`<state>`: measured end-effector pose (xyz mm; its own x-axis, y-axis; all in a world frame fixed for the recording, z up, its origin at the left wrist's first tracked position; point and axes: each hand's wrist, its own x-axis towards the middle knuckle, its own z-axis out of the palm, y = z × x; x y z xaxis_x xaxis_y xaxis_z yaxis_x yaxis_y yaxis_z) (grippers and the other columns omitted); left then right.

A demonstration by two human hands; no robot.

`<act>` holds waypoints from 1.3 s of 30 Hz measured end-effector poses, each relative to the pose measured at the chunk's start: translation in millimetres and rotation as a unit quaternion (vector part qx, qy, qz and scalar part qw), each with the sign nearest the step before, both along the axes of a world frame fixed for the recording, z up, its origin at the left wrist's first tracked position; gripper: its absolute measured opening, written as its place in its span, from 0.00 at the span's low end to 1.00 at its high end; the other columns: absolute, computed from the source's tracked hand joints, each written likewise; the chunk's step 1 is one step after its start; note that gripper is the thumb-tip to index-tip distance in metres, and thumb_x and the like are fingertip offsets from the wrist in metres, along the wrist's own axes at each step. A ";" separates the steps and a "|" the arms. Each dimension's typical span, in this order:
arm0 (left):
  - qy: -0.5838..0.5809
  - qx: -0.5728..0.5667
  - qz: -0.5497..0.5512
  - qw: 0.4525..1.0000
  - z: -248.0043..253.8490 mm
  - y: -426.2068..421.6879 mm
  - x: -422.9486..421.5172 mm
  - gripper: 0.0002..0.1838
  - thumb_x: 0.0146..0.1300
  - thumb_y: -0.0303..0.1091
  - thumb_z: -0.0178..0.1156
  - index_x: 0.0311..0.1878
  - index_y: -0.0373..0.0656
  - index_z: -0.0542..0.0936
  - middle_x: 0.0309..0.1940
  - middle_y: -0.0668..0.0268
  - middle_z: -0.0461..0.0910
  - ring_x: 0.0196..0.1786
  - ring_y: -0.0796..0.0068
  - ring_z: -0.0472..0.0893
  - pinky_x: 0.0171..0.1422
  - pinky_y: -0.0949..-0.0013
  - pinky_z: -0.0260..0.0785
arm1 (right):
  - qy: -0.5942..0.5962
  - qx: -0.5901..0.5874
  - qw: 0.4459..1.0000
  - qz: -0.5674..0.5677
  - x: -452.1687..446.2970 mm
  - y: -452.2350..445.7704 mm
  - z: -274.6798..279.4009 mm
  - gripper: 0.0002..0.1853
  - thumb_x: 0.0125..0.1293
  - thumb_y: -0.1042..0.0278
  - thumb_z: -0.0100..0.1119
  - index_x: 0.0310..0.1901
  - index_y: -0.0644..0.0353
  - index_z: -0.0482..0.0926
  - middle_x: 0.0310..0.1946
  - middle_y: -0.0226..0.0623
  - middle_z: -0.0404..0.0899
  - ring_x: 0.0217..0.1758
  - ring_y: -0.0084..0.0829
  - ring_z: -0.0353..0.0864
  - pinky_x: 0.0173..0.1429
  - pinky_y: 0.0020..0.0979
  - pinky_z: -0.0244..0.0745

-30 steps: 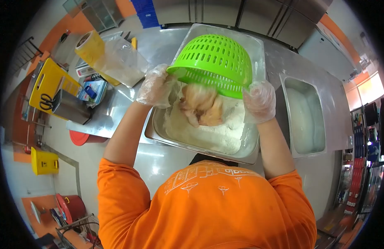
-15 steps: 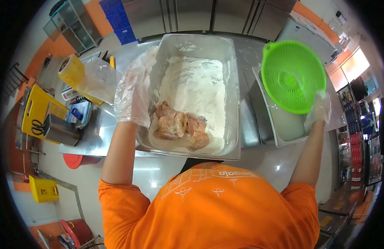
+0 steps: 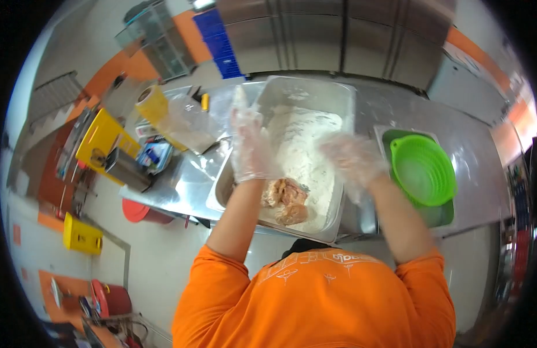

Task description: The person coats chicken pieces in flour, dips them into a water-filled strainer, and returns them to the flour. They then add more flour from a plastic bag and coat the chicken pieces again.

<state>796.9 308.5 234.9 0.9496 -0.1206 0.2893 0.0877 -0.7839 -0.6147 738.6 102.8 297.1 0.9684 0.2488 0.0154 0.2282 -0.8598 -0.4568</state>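
Observation:
Both hands wear clear plastic gloves. My left hand (image 3: 251, 142) is over the left side of a deep metal tray (image 3: 349, 104), holding nothing, its fingers extended. My right hand (image 3: 349, 156), smeared by motion, hangs over the tray's right side with fingers spread and nothing in it. White flour (image 3: 306, 139) covers much of the tray's bottom. Pieces of raw chicken (image 3: 291, 211) lie in the near left part of the tray, partly behind my left wrist. The green basket (image 3: 425, 171) sits in the second metal container (image 3: 381, 136) on the right.
On the left of the metal table (image 3: 471, 145) are a yellow roll of plastic bags (image 3: 155, 107), a yellow board (image 3: 100, 142), a metal holder (image 3: 128, 168) and a small tray of items (image 3: 155, 156). A red bin (image 3: 142, 210) stands below the table's left edge.
The chicken has dropped from the green basket into the flour. The basket has moved right into the second container, and my right hand has let it go and come back over the tray.

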 end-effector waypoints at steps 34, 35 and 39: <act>-0.031 -0.227 -0.344 0.911 21.4 329.9 263.6 0.12 0.62 0.42 0.51 0.38 0.44 0.76 0.24 0.56 0.79 0.29 0.52 0.79 0.33 0.53 0.71 | 0.107 0.047 0.989 -0.089 -35.6 117.2 -69.9 0.11 0.65 0.62 0.45 0.41 0.56 0.75 0.40 0.36 0.79 0.38 0.39 0.78 0.45 0.34 0.73; -0.019 -0.223 -0.341 0.913 47.1 330.6 253.7 0.11 0.62 0.40 0.51 0.37 0.44 0.75 0.23 0.55 0.78 0.28 0.51 0.79 0.30 0.54 0.71 | 0.118 0.167 0.973 -0.109 -39.1 104.9 -79.9 0.12 0.65 0.63 0.45 0.44 0.57 0.75 0.41 0.35 0.78 0.40 0.39 0.78 0.47 0.34 0.73; -0.028 -0.243 -0.451 0.858 157.2 261.1 176.6 0.08 0.62 0.33 0.49 0.42 0.43 0.73 0.27 0.54 0.78 0.32 0.51 0.77 0.38 0.52 0.69 | 0.251 0.770 0.549 -0.209 -20.7 95.4 -124.5 0.18 0.66 0.66 0.45 0.56 0.61 0.68 0.50 0.37 0.72 0.50 0.38 0.75 0.58 0.31 0.70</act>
